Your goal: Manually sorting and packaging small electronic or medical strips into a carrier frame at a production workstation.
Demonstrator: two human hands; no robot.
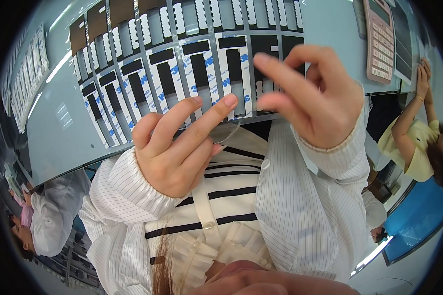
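Observation:
Rows of flat black pieces lie on the table before me. In the near row, several carry white adhesive backing strips [223,69] with blue print. My left hand [174,147] is at the near edge of this row, index and middle fingers stretched over the strips; no held thing shows in it. Below its fingertips, a thin clear curved sliver [235,132] hangs by the table edge. My right hand [325,93] hovers over the row's right end, thumb and index finger apart with nothing visible between them. It partly hides black pieces [263,46] without the blue-printed strips.
A far row of black pieces [182,19] with wavy white strips lies beyond. A pink calculator [380,42] rests at the right, and a stack of white strips [30,73] at the left on the pale table [59,132]. Other people sit at both sides.

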